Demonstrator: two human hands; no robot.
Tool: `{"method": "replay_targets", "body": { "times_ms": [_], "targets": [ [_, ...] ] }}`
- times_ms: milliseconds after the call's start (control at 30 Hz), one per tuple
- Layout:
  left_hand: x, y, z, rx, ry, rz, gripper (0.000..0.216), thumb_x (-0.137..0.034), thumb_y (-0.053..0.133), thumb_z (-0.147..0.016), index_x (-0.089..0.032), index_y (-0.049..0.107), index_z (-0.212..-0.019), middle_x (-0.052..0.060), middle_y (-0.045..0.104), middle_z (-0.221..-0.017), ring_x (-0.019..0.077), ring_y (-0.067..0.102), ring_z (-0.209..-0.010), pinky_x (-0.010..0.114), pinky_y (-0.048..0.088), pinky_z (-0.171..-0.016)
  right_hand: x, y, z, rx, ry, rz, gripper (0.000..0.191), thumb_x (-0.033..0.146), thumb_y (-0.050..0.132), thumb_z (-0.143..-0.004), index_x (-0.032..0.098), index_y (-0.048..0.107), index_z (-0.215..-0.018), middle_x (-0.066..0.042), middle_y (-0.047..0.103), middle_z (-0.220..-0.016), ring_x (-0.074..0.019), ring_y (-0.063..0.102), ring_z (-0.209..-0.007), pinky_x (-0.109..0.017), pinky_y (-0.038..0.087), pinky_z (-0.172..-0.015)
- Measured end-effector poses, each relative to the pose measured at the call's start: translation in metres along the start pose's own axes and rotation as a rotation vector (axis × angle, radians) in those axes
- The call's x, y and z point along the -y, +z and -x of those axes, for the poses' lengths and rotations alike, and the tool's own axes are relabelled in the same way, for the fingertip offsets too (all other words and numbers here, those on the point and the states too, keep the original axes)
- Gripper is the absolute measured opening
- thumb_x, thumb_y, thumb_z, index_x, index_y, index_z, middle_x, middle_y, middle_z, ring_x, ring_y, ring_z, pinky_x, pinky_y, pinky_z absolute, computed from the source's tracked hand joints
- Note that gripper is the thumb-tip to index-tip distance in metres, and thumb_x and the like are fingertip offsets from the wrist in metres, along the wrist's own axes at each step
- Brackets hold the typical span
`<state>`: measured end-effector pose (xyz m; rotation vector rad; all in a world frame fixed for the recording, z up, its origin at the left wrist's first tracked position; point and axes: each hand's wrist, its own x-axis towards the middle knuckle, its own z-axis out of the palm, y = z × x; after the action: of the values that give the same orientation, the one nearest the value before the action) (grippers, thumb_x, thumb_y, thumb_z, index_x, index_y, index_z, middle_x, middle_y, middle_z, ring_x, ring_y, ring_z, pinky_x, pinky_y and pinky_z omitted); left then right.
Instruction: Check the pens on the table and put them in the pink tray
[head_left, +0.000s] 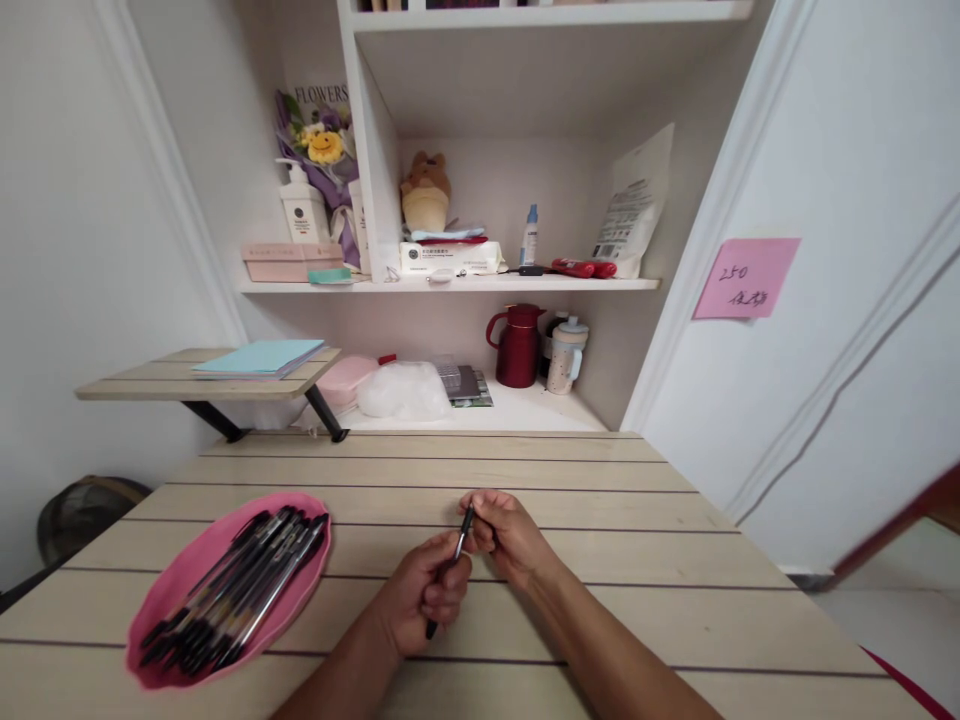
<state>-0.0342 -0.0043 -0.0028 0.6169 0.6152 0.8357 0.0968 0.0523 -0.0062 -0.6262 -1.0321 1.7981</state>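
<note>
A dark pen (460, 543) slants between my two hands, just above the middle of the wooden table (600, 610). Its lower part is wrapped in the fingers of my left hand (425, 592), with the dark end poking out below the fist. My right hand (510, 535) pinches the upper end between thumb and fingers. What sits at the very tip is partly hidden by those fingers. To the left of my hands, several similar black and clear pens (247, 580) lie heaped in a pink oval basket (139, 640).
A small raised shelf (127, 378) holding blue sheets of paper (259, 357) stands at the back left. Behind the table, a white shelf unit carries a red jug (518, 345), a cup (567, 358) and a plastic bag (405, 390). A pink note (748, 278) sticks to the right wall.
</note>
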Motion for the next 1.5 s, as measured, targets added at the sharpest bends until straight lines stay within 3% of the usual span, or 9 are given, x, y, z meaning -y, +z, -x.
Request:
{"method": "replay_targets", "body": {
  "times_ms": [133, 400, 633, 833, 1000, 1167, 1233, 1433, 1500],
  "targets": [
    [0.007, 0.003, -0.006, -0.135, 0.148, -0.183, 0.028, -0.043, 0.054, -0.072, -0.017, 0.049, -0.078, -0.008, 0.041, -0.046, -0.0004, 0.022, -0.028, 0.015, 0.01, -0.031, 0.002, 0.003, 0.001, -0.01, 0.001, -0.008, 0.037, 0.049, 0.063, -0.062, 0.014, 0.057, -0.073, 0.007, 0.043, -0.037, -0.0044, 0.033, -0.031, -0.018, 0.019, -0.034],
    [0.026, 0.007, -0.024, -0.523, 0.355, -0.402, 0.033, -0.038, 0.064, -0.059, -0.018, 0.043, -0.074, -0.008, 0.05, -0.049, 0.0035, 0.038, -0.031, 0.016, 0.023, -0.032, -0.007, -0.005, -0.007, -0.262, -0.02, 0.222, 0.033, 0.045, 0.062, -0.062, 0.014, 0.053, -0.06, 0.007, 0.041, -0.034, -0.0023, 0.026, -0.028, -0.018, 0.015, -0.031],
    [0.023, 0.01, -0.012, -0.292, 0.063, -0.26, 0.035, -0.047, 0.057, -0.066, -0.014, 0.052, -0.077, -0.008, 0.043, -0.043, 0.0017, 0.029, -0.026, 0.016, 0.017, -0.031, 0.012, -0.022, -0.013, -0.351, -0.111, 0.083, 0.03, 0.042, 0.064, -0.06, 0.014, 0.055, -0.066, 0.003, 0.053, -0.049, -0.0014, 0.029, -0.031, -0.017, 0.02, -0.031],
    [0.024, 0.009, -0.01, -0.323, 0.126, -0.298, 0.034, -0.046, 0.055, -0.069, -0.013, 0.054, -0.078, -0.007, 0.044, -0.046, 0.0016, 0.033, -0.03, 0.016, 0.021, -0.033, 0.019, -0.033, -0.015, -0.337, -0.127, -0.04, 0.023, 0.034, 0.067, -0.061, 0.015, 0.056, -0.069, -0.001, 0.056, -0.059, -0.003, 0.036, -0.038, -0.016, 0.026, -0.032],
    [0.018, 0.003, -0.008, -0.349, 0.154, -0.346, 0.035, -0.047, 0.052, -0.071, -0.013, 0.054, -0.078, -0.006, 0.046, -0.048, 0.0022, 0.034, -0.031, 0.016, 0.022, -0.033, 0.021, -0.038, -0.015, -0.488, -0.149, -0.121, 0.015, 0.027, 0.063, -0.065, 0.017, 0.053, -0.07, 0.003, 0.05, -0.052, -0.0033, 0.037, -0.038, -0.014, 0.027, -0.032],
    [0.012, 0.002, -0.01, -0.451, 0.24, -0.358, 0.033, -0.046, 0.053, -0.07, -0.014, 0.052, -0.08, -0.007, 0.046, -0.048, 0.0029, 0.035, -0.032, 0.016, 0.024, -0.034, 0.015, -0.022, -0.006, -0.118, 0.118, 0.021, 0.02, 0.028, 0.066, -0.062, 0.013, 0.056, -0.072, 0.004, 0.049, -0.044, -0.0023, 0.03, -0.03, -0.015, 0.017, -0.028],
    [0.012, 0.001, -0.01, -0.443, 0.225, -0.411, 0.032, -0.045, 0.055, -0.069, -0.014, 0.052, -0.079, -0.007, 0.046, -0.048, 0.003, 0.035, -0.032, 0.016, 0.022, -0.033, 0.013, -0.016, -0.005, -0.053, 0.122, 0.079, 0.024, 0.034, 0.065, -0.063, 0.013, 0.055, -0.068, 0.006, 0.044, -0.038, -0.002, 0.027, -0.028, -0.015, 0.016, -0.028],
    [0.009, -0.003, -0.005, -0.413, 0.157, -0.474, 0.026, -0.039, 0.058, -0.066, -0.015, 0.051, -0.073, -0.007, 0.048, -0.048, 0.0034, 0.036, -0.033, 0.016, 0.022, -0.034, 0.032, -0.047, -0.017, -0.497, -0.146, 0.13, 0.028, 0.044, 0.056, -0.067, 0.018, 0.049, -0.073, 0.008, 0.04, -0.044, -0.003, 0.031, -0.033, -0.015, 0.024, -0.031],
    [0.007, -0.003, -0.004, -0.444, 0.172, -0.47, 0.026, -0.04, 0.058, -0.065, -0.016, 0.051, -0.073, -0.007, 0.048, -0.049, 0.0036, 0.038, -0.034, 0.016, 0.023, -0.035, 0.037, -0.061, -0.018, -0.517, -0.122, 0.195, 0.026, 0.045, 0.049, -0.072, 0.018, 0.048, -0.073, 0.008, 0.04, -0.044, -0.0032, 0.032, -0.033, -0.015, 0.025, -0.032]
  ]
}}
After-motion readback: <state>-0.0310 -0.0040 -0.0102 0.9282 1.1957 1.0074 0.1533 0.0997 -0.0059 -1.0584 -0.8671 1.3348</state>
